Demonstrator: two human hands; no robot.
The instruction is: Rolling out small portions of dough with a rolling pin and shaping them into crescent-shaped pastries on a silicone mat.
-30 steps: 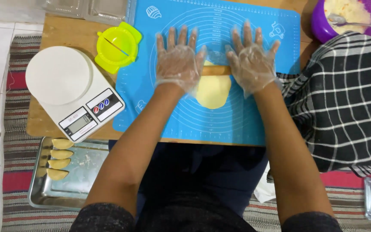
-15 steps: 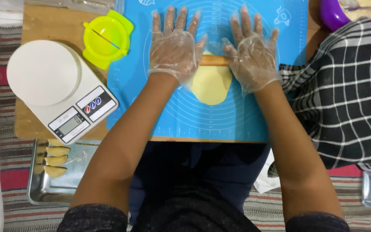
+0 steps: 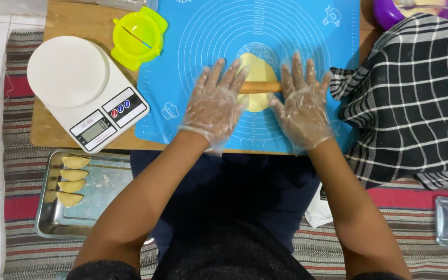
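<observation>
A flat round of yellow dough (image 3: 257,70) lies on a blue silicone baking mat (image 3: 193,46) marked with circles. A wooden rolling pin (image 3: 260,87) rests across the dough. My left hand (image 3: 216,106) in a clear plastic glove presses flat on the pin's left end, fingers spread. My right hand (image 3: 302,106), also gloved, presses flat on the pin's right end. Both palms cover the ends of the pin, so only its middle shows.
A white kitchen scale (image 3: 79,88) and a yellow-green dumpling press (image 3: 138,37) sit on the wooden board (image 3: 53,129) left of the mat. A metal tray (image 3: 99,197) with several folded pastries lies on the striped rug. A black checked cloth (image 3: 416,103) and a purple bowl (image 3: 390,13) are at right.
Both hands have drawn the rolling pin back toward me over the dough, which now shows beyond the pin. The view has shifted down a little.
</observation>
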